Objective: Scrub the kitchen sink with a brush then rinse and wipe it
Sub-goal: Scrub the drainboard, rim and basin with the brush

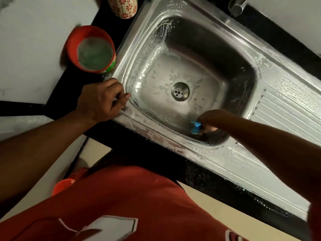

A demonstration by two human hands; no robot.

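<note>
Silver steel sink [286,108] with white soap film, blue brush [195,126] inside it, red tub [73,49] left of it, red-flowered cream cup [122,6] behind it, black tabletop [57,101].

Tub [92,49] left of sink [139,54]; brush [195,126] inside.

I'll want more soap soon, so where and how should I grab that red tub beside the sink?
With the left hand, I'd grip the red tub by its outer wall from the near side, below the rim. It stands upright and open, greenish soap inside, so keep fingers outside.
</note>
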